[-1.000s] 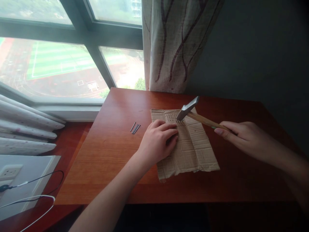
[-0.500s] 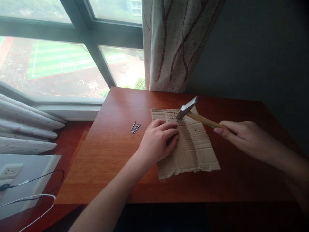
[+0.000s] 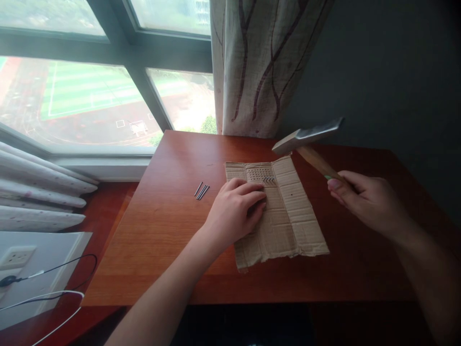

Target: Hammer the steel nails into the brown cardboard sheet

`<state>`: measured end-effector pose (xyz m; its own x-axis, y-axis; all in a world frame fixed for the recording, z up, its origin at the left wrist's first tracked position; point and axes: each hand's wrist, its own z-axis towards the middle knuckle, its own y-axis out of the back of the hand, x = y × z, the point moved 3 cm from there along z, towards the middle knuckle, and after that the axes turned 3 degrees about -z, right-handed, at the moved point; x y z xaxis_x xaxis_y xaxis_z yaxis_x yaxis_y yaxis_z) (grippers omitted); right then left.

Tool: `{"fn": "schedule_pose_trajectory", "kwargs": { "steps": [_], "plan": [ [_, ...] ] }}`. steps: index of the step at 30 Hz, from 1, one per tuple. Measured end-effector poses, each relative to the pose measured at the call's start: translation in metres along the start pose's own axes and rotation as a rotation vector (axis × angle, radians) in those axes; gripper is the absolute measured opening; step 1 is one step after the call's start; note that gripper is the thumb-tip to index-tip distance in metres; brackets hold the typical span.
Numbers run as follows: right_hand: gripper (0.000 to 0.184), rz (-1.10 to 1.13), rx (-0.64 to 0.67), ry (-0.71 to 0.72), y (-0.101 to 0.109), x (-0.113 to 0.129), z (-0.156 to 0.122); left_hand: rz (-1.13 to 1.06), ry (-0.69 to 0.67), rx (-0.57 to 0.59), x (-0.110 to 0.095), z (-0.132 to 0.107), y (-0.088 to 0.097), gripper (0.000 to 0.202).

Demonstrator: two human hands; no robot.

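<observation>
A wooden-handled hammer [image 3: 317, 161] is in my right hand [image 3: 367, 202], which is closed around the handle. Its metal head is raised above the far right part of a creased cardboard sheet [image 3: 277, 226]. My left hand [image 3: 239, 206] lies over the sheet's left side, fingers stretched to the right and resting on it. Just beyond those fingertips is a patch of small holes [image 3: 257, 174] in rows. Several short nails [image 3: 268, 180] stand slanted in a row along its near right side; the fingers partly hide the patch.
Several loose nails [image 3: 202, 191] lie on the reddish wooden table [image 3: 154, 240], left of my left hand. A window frame [image 3: 133, 62] and a patterned curtain [image 3: 259, 72] are beyond the table. Cables [image 3: 46, 269] hang by a wall socket [image 3: 16, 258] at the lower left.
The hammer head has risen from the row of nails, up and to the right, and my right hand has tilted back with it. My left hand has stayed in place.
</observation>
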<state>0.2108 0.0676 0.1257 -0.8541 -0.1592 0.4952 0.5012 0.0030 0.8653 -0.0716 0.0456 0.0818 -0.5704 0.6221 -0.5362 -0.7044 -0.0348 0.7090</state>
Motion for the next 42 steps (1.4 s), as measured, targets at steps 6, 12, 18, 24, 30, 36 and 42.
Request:
{"fn": "schedule_pose_trajectory", "kwargs": {
  "steps": [6,12,18,24,30,36,42],
  "plan": [
    [0.04,0.824,-0.401,0.02,-0.029,-0.003,0.01,0.019,-0.016,-0.003,-0.002,0.001,0.003,0.019],
    [0.037,1.008,-0.53,0.069,-0.045,-0.002,0.027,0.032,-0.051,-0.039,-0.002,0.0,0.005,0.018],
    [0.027,0.978,-0.596,0.084,-0.064,-0.019,0.036,0.029,0.031,-0.237,0.015,0.0,0.027,0.021],
    [0.027,0.962,-0.571,0.05,-0.069,-0.029,0.033,0.127,0.224,-0.428,0.037,-0.002,0.052,0.019],
    [0.048,1.017,-0.54,0.049,-0.068,-0.034,0.031,0.205,0.34,-0.423,0.048,-0.003,0.056,0.019],
    [0.055,1.064,-0.478,0.03,-0.068,-0.033,0.029,0.226,0.531,-0.323,0.066,-0.008,0.063,0.025],
    [0.056,1.018,-0.525,0.005,-0.072,-0.032,0.029,0.443,0.766,0.101,0.094,-0.029,0.07,0.024]
  ]
}}
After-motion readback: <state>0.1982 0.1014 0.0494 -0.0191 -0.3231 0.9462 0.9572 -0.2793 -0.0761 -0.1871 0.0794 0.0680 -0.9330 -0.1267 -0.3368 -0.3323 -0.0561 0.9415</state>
